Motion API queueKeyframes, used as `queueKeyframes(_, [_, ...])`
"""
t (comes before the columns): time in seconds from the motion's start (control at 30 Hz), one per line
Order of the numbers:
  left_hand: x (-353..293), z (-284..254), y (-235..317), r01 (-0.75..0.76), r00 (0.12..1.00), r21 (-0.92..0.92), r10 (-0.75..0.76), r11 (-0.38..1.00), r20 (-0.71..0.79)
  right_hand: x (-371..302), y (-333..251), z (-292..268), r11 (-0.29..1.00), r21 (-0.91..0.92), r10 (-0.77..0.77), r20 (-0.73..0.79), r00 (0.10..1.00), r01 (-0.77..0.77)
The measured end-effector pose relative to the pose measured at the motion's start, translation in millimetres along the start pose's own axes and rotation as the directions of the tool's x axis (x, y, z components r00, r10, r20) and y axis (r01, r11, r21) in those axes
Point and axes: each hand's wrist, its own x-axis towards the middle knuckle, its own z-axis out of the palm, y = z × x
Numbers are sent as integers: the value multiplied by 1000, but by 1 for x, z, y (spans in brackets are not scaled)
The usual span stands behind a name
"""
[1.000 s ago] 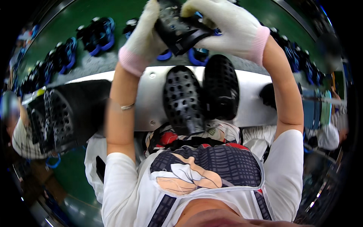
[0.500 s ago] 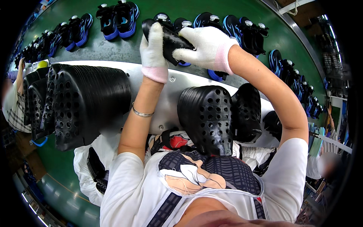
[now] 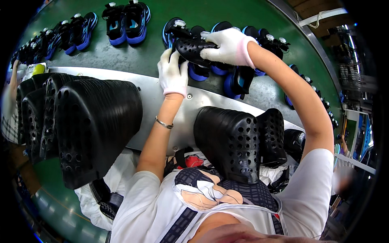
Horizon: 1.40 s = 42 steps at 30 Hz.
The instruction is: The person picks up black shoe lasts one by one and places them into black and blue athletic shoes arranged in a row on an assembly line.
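Observation:
My right hand (image 3: 230,46), in a white knit glove with a pink cuff, grips a black perforated plastic shoe insert (image 3: 189,49) by its right end. The insert is held over the row of black and blue sneakers (image 3: 198,73). Just below its left end is my left hand (image 3: 173,76), gloved alike, with fingers apart and nothing in it. Whether a fingertip touches the insert I cannot tell. On the metal ledge in front of me stand a nested stack of such inserts (image 3: 227,133) and a smaller stack (image 3: 271,135) beside it.
A large nested stack of inserts (image 3: 101,109) fills the left of the metal ledge (image 3: 152,87). Beyond it runs a green conveyor belt (image 3: 174,9) with several sneakers, including a pair (image 3: 126,26) at far left. Other people are partly visible at both sides.
My left hand has come off the insert and moved down toward me, its fingers spreading. The insert, still in my right hand, has turned to show its holes. The whole view has shifted slightly.

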Motion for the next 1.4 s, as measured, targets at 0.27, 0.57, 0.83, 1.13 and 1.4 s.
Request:
queueKeyframes(0.27, [3, -3, 0, 0, 999, 24, 1, 1000, -39, 35, -33, -20, 958, -215, 229, 181, 957, -188])
queueKeyframes(0.57, [5, -12, 9, 6, 1000, -7, -6, 1000, -23, 80, -64, 20, 860, -496, 199, 108, 974, -121])
queueKeyframes(0.83, [5, -10, 14, 48, 999, 31, -47, 998, -19, 107, -58, 42, 838, -532, 217, 118, 969, -123])
queueKeyframes(1.13, [8, -9, 9, 60, 996, 36, -58, 998, -63, 96, -64, 31, 810, -579, 125, 15, 992, -93])
queueKeyframes(1.4, [6, -10, 7, 73, 996, 87, -68, 994, -62, 112, -67, 31, 707, -701, -33, 104, 994, 97])
